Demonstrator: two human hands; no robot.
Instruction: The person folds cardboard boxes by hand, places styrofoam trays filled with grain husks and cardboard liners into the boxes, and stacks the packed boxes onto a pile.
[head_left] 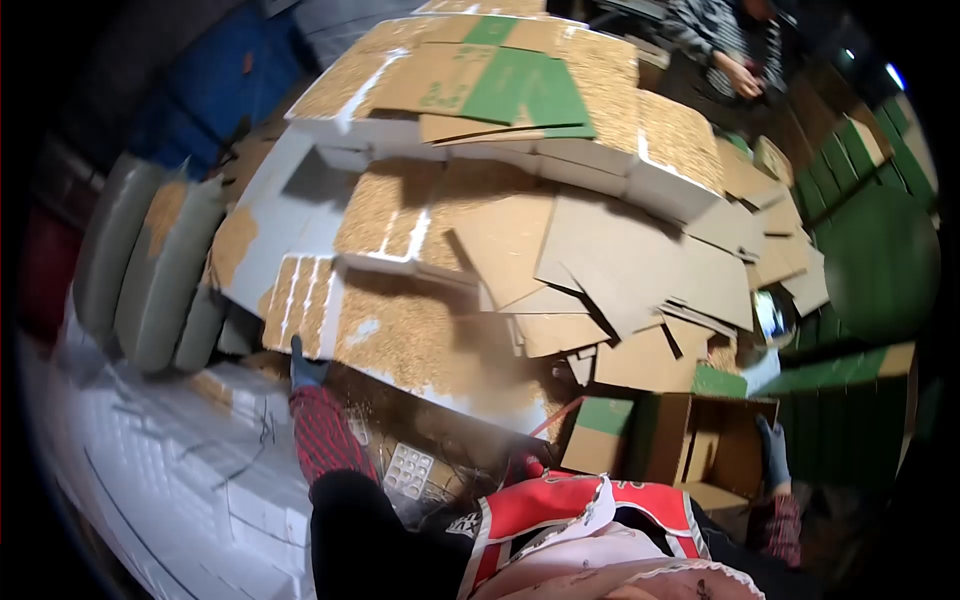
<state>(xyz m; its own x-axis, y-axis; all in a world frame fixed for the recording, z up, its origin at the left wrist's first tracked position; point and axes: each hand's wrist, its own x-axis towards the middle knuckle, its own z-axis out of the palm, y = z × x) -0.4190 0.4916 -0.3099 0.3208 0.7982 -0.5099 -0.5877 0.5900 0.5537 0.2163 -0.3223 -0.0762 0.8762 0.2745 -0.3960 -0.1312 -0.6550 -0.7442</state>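
My left hand (310, 373), in a grey-blue glove, is at the near left corner of a white-edged block (300, 300) filled with tan, grainy material. One digit lies up against the block's near edge; the other fingers appear to be under it, partly hidden. My right hand (773, 456), gloved the same way, grips the right side wall of an open brown cardboard box (660, 440). The box is tilted toward me and its inside shows. Green-and-brown cardboard (600, 430) is at its left side.
Loose cardboard sheets (620, 250) cover the right of the stepped stack of white blocks (400, 235). Stuffed grey-green sacks (165, 270) stand left. White foam pieces (200, 470) lie lower left, near an egg-tray-like holder (408, 470). Green cartons (850, 170) line the right. Another person's hand (738, 76) shows behind.
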